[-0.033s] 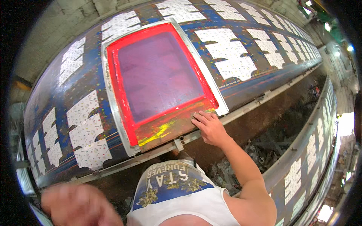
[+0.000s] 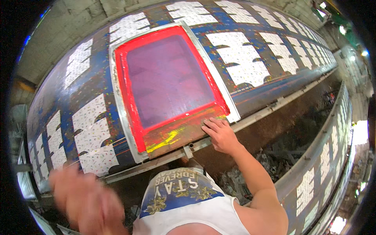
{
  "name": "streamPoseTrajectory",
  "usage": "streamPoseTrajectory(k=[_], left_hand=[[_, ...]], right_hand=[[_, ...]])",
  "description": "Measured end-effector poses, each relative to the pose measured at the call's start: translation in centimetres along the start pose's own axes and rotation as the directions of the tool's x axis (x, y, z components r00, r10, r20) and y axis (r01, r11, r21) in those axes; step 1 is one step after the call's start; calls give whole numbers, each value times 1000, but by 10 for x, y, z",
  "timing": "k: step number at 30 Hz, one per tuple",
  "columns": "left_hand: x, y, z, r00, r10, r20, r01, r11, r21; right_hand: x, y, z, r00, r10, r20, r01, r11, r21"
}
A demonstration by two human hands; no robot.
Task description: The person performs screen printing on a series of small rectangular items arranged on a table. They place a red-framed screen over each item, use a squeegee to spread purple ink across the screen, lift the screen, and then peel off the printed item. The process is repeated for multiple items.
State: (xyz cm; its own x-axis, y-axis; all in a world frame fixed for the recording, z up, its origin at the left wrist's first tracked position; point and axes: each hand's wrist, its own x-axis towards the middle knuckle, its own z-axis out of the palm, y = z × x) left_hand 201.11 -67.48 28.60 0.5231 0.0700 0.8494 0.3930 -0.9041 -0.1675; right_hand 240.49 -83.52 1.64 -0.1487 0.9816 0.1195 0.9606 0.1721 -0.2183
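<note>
A screen printing frame (image 2: 170, 74) with a metal edge, red border and purple mesh lies on the long table. My right hand (image 2: 219, 135) rests on the brown, yellow-smeared near strip of the frame, fingers apart and palm down. My left hand (image 2: 86, 196) is raised at the lower left, away from the frame and badly smeared by motion; whether it holds anything cannot be made out. White patterned cut fabric pieces (image 2: 237, 58) lie in rows on the blue, paint-speckled table surface (image 2: 45, 107) on both sides of the frame.
A metal rail (image 2: 258, 113) with fittings runs along the table's near edge. Below it is a dark gap with scattered debris (image 2: 250, 168). A second curved table (image 2: 290, 196) with more white pieces runs along the right. A concrete surface (image 2: 55, 39) lies beyond the table at upper left.
My left hand has shifted slightly up and to the right, still blurred. The view has moved a little; my right hand stays on the frame's near strip.
</note>
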Motion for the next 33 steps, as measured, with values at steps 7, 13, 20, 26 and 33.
streamPoseTrajectory(k=[7, 13, 20, 26, 33], left_hand=[[-209, -92, 212, 566, -776, 279, 805, 594, 19], [-293, -108, 288, 338, -910, 241, 932, 359, 48], [-283, -95, 303, 328, -937, 122, 931, 342, 127], [-285, -96, 301, 389, -910, 146, 910, 404, 93], [-287, -95, 300, 405, -901, 153, 903, 420, 88]], right_hand=[[13, 27, 8, 989, -142, -30, 137, 984, -111], [51, 7, -24, 990, -116, -77, 102, 982, -158], [139, -52, -16, 964, -82, 254, 110, 989, -99], [147, -53, -37, 955, 16, 297, -7, 999, -32], [128, -60, -15, 988, -6, 152, 12, 999, -43]])
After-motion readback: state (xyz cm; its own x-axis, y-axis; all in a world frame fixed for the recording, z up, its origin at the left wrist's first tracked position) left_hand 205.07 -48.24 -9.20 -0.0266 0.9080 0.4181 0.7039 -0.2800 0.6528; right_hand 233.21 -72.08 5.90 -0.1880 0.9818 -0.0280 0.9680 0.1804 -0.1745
